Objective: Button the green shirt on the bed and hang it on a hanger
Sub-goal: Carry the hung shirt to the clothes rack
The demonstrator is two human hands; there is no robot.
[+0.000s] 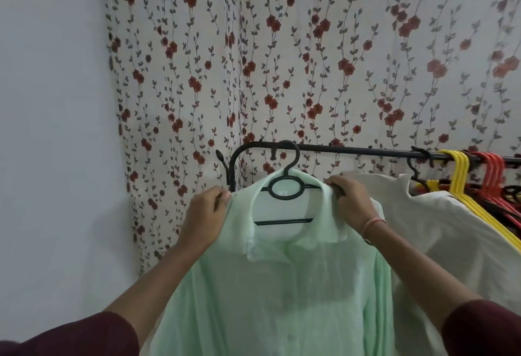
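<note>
The pale green shirt (282, 285) hangs buttoned on a black hanger (286, 191), whose hook sits over the black clothes rail (366, 149) near its left end. My left hand (204, 214) pinches the shirt's left shoulder at the hanger's end. My right hand (348, 200) grips the right shoulder by the collar. The hanger's arms are hidden under the fabric; only its ring, hook and lower bar show through the neck opening.
A cream shirt (439, 229) hangs just right of the green one, touching it. Further right on the rail are yellow hangers (459, 175) and red hangers (493, 172). A floral curtain (282, 59) covers the wall behind; a plain wall (50, 130) is at left.
</note>
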